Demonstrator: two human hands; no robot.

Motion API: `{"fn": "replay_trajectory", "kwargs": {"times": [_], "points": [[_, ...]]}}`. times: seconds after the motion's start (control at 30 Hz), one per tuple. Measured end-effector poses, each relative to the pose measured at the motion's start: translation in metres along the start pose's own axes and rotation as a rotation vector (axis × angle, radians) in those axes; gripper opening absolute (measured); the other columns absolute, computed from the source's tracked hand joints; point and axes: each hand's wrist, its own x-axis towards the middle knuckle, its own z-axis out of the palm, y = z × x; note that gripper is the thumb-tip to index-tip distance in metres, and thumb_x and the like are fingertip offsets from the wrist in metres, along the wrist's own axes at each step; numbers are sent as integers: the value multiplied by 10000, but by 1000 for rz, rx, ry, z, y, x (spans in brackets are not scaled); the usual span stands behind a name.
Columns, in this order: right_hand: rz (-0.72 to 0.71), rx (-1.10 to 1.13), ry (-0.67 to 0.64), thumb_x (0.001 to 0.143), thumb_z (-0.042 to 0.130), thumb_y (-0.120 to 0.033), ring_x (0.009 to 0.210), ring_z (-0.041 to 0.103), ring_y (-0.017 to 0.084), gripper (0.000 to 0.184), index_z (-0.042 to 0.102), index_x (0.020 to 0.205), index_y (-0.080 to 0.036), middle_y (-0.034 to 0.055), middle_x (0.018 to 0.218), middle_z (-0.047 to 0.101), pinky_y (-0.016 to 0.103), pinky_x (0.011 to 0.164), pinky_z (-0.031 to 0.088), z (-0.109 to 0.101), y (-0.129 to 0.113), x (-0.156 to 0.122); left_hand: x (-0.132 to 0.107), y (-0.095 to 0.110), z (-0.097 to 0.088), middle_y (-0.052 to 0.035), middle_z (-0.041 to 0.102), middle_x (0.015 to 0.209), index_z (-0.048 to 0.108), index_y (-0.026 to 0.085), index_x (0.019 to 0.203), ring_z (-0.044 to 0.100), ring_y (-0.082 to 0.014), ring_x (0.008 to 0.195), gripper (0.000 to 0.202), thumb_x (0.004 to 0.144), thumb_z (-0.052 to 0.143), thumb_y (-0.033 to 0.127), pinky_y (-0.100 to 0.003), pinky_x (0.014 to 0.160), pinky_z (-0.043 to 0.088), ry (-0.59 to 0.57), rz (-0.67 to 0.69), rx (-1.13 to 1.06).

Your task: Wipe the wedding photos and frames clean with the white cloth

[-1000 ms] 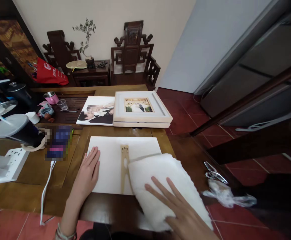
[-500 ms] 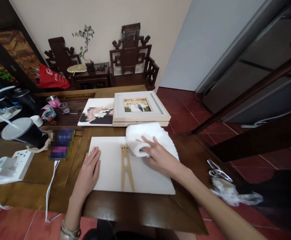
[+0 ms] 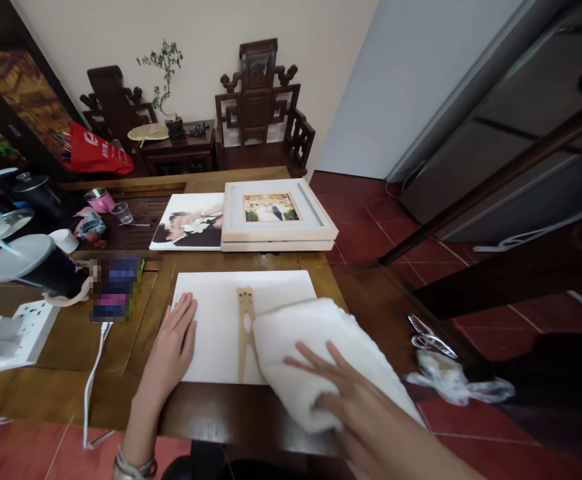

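A white board [image 3: 215, 327] with a wooden stand strip [image 3: 245, 333] lies face down on the wooden table [image 3: 71, 347]. My left hand [image 3: 173, 350] rests flat on the board's left edge, fingers stretched out. My right hand [image 3: 341, 393] presses with spread fingers on a white towel [image 3: 315, 347] that covers the board's near right part. Beyond the board lie a framed photo [image 3: 277, 217] and an unframed photo print [image 3: 188, 223].
A power strip [image 3: 13, 330] with cables, a covered cup [image 3: 25, 263] and small items sit at the left. Scissors [image 3: 428, 339] and a crumpled plastic bag [image 3: 451, 383] lie at the right. Carved chairs [image 3: 261, 107] stand at the back wall.
My right hand pushed the towel to the board's far right corner, then drew it back towards me over the near right part. The left hand stayed in place.
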Motion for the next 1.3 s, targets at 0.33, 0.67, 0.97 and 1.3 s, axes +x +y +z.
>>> {"fn": "replay_trajectory", "kwargs": {"times": [0.33, 0.67, 0.97, 1.3], "points": [[56, -123, 76, 641, 358, 56, 1390, 267, 275, 521, 635, 1053, -103, 168, 1215, 642, 580, 1139, 188, -26, 64, 98, 0, -1, 0, -122, 414, 1478, 446, 170, 1384, 332, -215, 1398, 427, 970, 360, 231, -492, 1158, 260, 23, -3, -16], [-19, -53, 50, 595, 416, 48, 1416, 151, 325, 421, 694, 785, -204, 55, 1490, 376, 651, 1124, 179, 15, -16, -13, 0, 0, 0, -118, 407, 1483, 422, 188, 1400, 322, -222, 1402, 437, 969, 360, 216, -519, 1151, 257, 18, 2, -17], [25, 17, 9, 585, 407, 54, 1417, 183, 292, 471, 687, 892, -168, 85, 1467, 415, 624, 1137, 149, -6, 26, 33, 0, 0, -1, -118, 409, 1482, 443, 173, 1391, 320, -224, 1402, 438, 964, 370, 239, -485, 1163, 243, 8, -5, -22], [57, -135, 138, 654, 388, 59, 1423, 104, 343, 480, 661, 999, -133, 154, 1476, 386, 736, 1061, 101, -7, 57, 80, 0, 0, 0, -105, 438, 1465, 446, 204, 1388, 337, -216, 1394, 431, 964, 374, 241, -492, 1156, 260, 39, -4, -47]]}}
